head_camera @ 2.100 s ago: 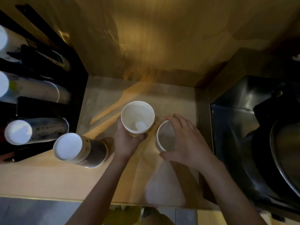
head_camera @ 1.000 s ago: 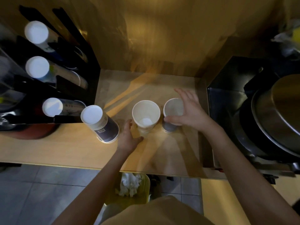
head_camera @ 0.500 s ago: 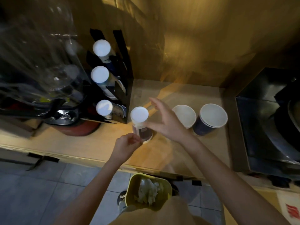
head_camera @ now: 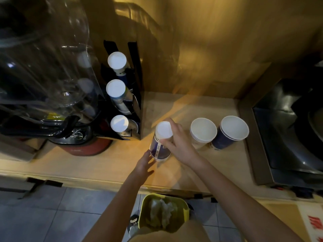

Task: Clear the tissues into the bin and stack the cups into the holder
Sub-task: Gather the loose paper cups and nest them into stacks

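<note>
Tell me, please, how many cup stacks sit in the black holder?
3: top stack, middle stack and bottom stack, one above another in the black holder. Others may be hidden.

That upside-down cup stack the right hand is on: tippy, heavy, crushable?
Probably tippy: the inverted cup stack is tall for its base and already leans on the counter. Likely light, as it looks like nested paper cups. Thin walls may dent under a hard squeeze, though nesting should stiffen them; the right hand grips near the top, the left hand by the base.
</note>
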